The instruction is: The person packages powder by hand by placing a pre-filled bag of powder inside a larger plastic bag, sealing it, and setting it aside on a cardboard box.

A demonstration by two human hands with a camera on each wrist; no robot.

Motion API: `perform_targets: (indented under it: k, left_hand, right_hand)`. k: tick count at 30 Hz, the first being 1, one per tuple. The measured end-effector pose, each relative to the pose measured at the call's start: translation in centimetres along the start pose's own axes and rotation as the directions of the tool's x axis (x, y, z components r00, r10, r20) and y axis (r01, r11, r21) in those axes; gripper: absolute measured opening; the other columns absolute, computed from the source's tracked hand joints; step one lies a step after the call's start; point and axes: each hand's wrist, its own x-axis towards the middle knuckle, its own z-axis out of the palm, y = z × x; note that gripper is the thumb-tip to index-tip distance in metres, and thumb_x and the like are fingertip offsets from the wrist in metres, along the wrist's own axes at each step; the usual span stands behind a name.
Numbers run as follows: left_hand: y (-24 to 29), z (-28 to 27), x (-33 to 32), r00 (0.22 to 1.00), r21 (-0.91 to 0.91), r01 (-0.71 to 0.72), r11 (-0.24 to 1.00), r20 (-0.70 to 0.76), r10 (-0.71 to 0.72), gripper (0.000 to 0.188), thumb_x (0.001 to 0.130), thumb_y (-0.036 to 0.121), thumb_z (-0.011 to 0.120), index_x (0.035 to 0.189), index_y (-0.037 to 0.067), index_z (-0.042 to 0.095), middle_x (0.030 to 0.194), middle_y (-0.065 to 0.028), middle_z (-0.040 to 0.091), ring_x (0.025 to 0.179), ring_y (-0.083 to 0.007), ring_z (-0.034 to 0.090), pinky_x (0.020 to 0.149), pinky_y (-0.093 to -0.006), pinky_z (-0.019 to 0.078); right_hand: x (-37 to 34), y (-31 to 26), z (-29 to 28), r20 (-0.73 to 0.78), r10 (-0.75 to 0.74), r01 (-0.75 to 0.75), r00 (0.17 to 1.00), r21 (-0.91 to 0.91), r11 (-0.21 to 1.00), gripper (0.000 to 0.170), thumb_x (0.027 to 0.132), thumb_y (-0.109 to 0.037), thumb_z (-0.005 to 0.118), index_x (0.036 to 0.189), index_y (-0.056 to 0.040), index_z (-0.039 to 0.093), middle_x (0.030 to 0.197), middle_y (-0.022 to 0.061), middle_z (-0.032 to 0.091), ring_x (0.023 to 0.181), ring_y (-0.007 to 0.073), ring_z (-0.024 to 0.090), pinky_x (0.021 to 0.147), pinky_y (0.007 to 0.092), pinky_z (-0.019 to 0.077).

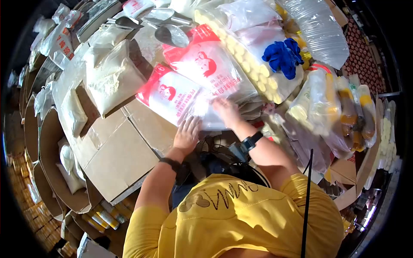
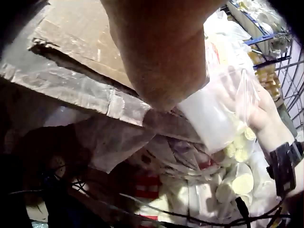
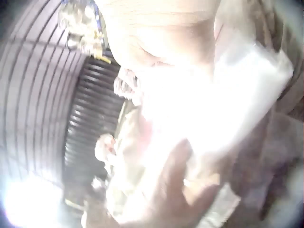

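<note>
A flat pack of plastic bags, printed in red with a face, lies across a larger matching pack. My left hand rests on its near edge, fingers stretched over the white plastic. At its right end, my right hand holds the clear, loose plastic. The left wrist view has the right hand partly behind this clear film, which rises in a fold beside it. Strong glare washes out the white plastic in the right wrist view, hiding the fingertips there.
A cardboard box lies left of the packs. Behind it sit bags of white powder and metal scoops. Rows of pale yellow pieces, blue gloves and filled bags crowd the right. Cables hang below.
</note>
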Motion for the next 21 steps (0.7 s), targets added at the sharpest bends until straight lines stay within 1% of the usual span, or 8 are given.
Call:
perform_targets:
  k: [1,4,7,11,14,18,20,21]
  left_hand:
    - [0.2,-0.3,-0.9,1.0,0.073,-0.018,0.997,0.017,0.016,0.052,0.081,0.019,0.048,0.132,0.014,0.037,0.141,-0.0059,0.029,0.129,-0.0274,0.028,0.107,-0.0441,0.0215]
    - [0.5,-0.3,-2.0,0.993,0.143,-0.1,0.985,0.075,0.09,0.051,0.083,0.022,0.048,0.133,0.021,0.038,0.141,-0.006,0.028,0.13,-0.0271,0.026,0.107,-0.0446,0.0203]
    - [1.3,-0.4,-0.7,0.984,0.096,0.009,0.995,0.176,-0.026,0.051,0.084,0.025,0.048,0.133,0.024,0.037,0.143,-0.0056,0.026,0.132,-0.0265,0.021,0.108,-0.0447,0.0169]
    - [2.3,-0.6,0.3,0.953,0.099,0.131,0.986,0.261,-0.153,0.054,0.082,0.032,0.053,0.133,0.025,0.037,0.143,-0.0045,0.025,0.133,-0.0265,0.019,0.107,-0.048,0.013]
    - [2.6,-1.4,1.4,0.927,0.137,0.167,0.976,0.316,-0.203,0.057,0.082,0.034,0.053,0.135,0.027,0.033,0.141,-0.0058,0.028,0.132,-0.0285,0.021,0.105,-0.051,0.0153]
    - [3.4,-2.5,2.7,0.901,0.151,0.205,0.967,0.357,-0.247,0.06,0.085,0.033,0.051,0.139,0.027,0.026,0.137,-0.0082,0.031,0.129,-0.0294,0.024,0.103,-0.0517,0.0186]
    - [3.6,-2.0,3.5,0.907,0.206,0.208,0.956,0.326,-0.267,0.059,0.085,0.033,0.049,0.139,0.026,0.025,0.134,-0.0085,0.036,0.127,-0.0282,0.028,0.102,-0.0513,0.021]
    - [3.4,-0.9,3.9,0.909,0.236,0.226,0.945,0.299,-0.292,0.057,0.086,0.034,0.047,0.138,0.026,0.026,0.132,-0.0081,0.039,0.125,-0.0271,0.03,0.1,-0.0509,0.0223]
  right_hand:
    - [0.7,-0.4,-0.7,0.059,0.027,-0.05,0.998,0.446,0.894,0.019,0.09,-0.013,0.046,0.103,-0.0012,0.054,0.097,0.011,0.061,0.088,0.0212,0.06,0.082,0.0319,0.0487]
    - [3.0,-1.3,-3.5,0.022,-0.026,0.006,0.999,0.627,0.779,0.017,0.088,-0.002,0.04,0.097,-0.002,0.055,0.091,0.0093,0.061,0.084,0.0222,0.061,0.08,0.0379,0.0512]
    - [4.7,-2.3,-7.9,0.036,0.006,-0.03,0.999,0.704,0.71,0.015,0.081,0.0,0.041,0.084,-0.0054,0.054,0.08,0.005,0.058,0.069,0.0155,0.056,0.07,0.0276,0.0497]
    - [1.3,-11.0,-11.6,-0.251,-0.254,0.351,0.934,0.779,0.519,0.024,0.089,-0.007,0.03,0.075,-0.0143,0.049,0.064,-0.0005,0.048,0.06,0.0126,0.048,0.091,0.0427,0.042]
    - [1.2,-12.0,-16.3,-0.212,-0.441,0.412,0.872,0.804,0.428,0.016,0.087,-0.009,0.038,0.076,-0.0128,0.048,0.058,-0.0019,0.043,0.051,0.0103,0.042,0.061,0.0298,0.0443]
    - [-0.8,-9.1,-18.3,-0.188,-0.017,0.055,0.982,0.199,0.978,0.018,0.08,-0.024,0.06,0.089,-0.0092,0.057,0.058,-0.0049,0.044,0.044,0.005,0.038,0.036,0.0199,0.0266]
    - [-0.6,-3.5,-17.6,-0.071,0.241,-0.248,0.968,-0.421,0.872,0.038,0.081,-0.031,0.061,0.107,-0.004,0.057,0.067,0.0011,0.057,0.051,0.0102,0.051,0.045,0.0231,0.041]
    - [-2.3,-3.5,-15.3,-0.043,0.266,-0.209,0.963,-0.742,0.637,0.047,0.079,-0.032,0.064,0.114,-0.0036,0.054,0.093,0.0102,0.063,0.078,0.0179,0.06,0.069,0.0296,0.049]
